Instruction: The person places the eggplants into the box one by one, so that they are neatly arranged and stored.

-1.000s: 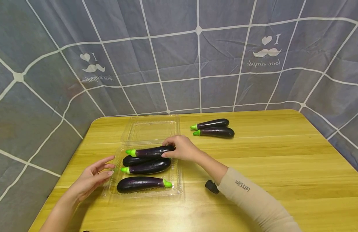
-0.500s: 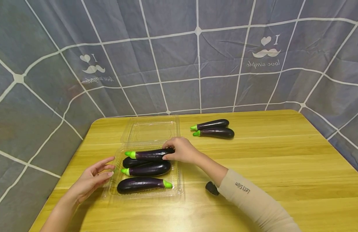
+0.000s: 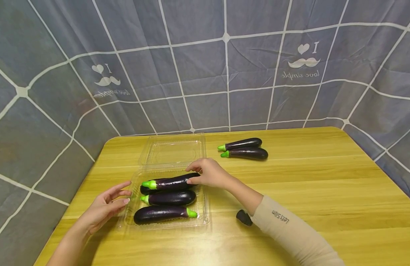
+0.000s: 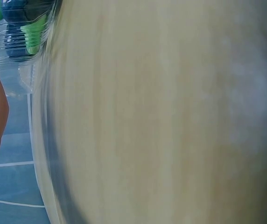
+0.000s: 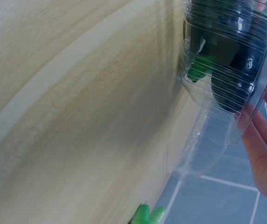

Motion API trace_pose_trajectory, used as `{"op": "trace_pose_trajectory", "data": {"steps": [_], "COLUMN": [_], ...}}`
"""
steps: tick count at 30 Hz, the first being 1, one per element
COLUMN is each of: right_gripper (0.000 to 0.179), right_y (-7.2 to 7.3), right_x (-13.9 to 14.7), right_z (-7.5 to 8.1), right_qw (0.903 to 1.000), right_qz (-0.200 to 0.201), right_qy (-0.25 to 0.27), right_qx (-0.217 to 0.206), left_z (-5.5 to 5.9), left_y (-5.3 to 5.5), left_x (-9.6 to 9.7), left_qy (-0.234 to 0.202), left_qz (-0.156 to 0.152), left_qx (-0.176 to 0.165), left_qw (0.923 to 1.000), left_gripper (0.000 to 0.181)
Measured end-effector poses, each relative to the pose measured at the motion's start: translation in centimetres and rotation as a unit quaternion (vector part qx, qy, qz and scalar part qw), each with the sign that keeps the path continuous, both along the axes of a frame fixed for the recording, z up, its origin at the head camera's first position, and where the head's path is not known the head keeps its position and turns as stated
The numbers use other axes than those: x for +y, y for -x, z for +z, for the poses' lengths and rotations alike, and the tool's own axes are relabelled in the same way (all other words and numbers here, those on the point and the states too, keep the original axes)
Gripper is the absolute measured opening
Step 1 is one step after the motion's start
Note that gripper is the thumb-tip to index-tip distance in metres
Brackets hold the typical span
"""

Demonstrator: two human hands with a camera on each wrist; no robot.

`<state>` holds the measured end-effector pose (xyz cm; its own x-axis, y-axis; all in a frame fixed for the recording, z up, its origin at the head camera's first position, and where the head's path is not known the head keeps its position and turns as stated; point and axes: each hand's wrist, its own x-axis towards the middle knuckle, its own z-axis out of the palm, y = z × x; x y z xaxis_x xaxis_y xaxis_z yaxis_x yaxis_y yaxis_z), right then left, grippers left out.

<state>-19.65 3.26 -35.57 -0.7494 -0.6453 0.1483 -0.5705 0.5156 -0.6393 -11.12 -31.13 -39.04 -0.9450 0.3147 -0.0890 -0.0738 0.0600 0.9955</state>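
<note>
A clear plastic clamshell container (image 3: 206,218) lies open on the table with several eggplants in it. The topmost eggplant (image 3: 173,183) rests partly over another, mostly hidden eggplant (image 3: 145,190). My right hand (image 3: 209,174) is at the blunt end of the topmost one; the thumb touches it and the fingers stand off it. In front lie a middle eggplant (image 3: 171,198) and a near eggplant (image 3: 161,214), its green stem pointing right. At the container's left edge is my left hand (image 3: 103,208), fingers spread and holding nothing. The right wrist view shows eggplants through the ribbed plastic (image 5: 236,65).
Two more eggplants, a rear one (image 3: 243,144) and a front one (image 3: 248,153), lie side by side at the back of the table (image 3: 307,177). The clear lid (image 3: 173,149) is folded back. A small black object (image 3: 244,218) sits by the right sleeve. A grey curtain (image 3: 205,74) hangs behind.
The topmost eggplant has shifted toward me, its stem end most, and lies lower over the hidden one. The right fingers have come away from it. My left hand has barely moved.
</note>
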Motion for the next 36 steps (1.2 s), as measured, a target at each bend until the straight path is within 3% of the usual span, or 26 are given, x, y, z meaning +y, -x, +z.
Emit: {"op": "trace_pose_trajectory", "data": {"steps": [9,21,36], "right_gripper": [0.033,0.035,0.036], "right_y": [-0.1,-0.1,0.0], "right_x": [0.6,2.2,5.6], "right_z": [0.3,0.7,1.1], "right_qw": [0.9976,0.9909,0.9906], "right_qz": [0.002,0.000,-0.029], "right_qy": [0.047,0.104,0.120], "right_qx": [-0.050,-0.086,-0.060], "left_z": [-0.3,-0.2,-0.3], "left_y": [-0.1,-0.1,0.1], "left_x": [-0.1,-0.1,-0.1], "left_qy": [-0.010,-0.007,-0.023], "left_qz": [-0.004,-0.005,-0.014], "left_qx": [0.004,0.000,0.010], "left_qw": [0.9999,1.0000,0.9996], "left_gripper": [0.048,0.047,0.050]}}
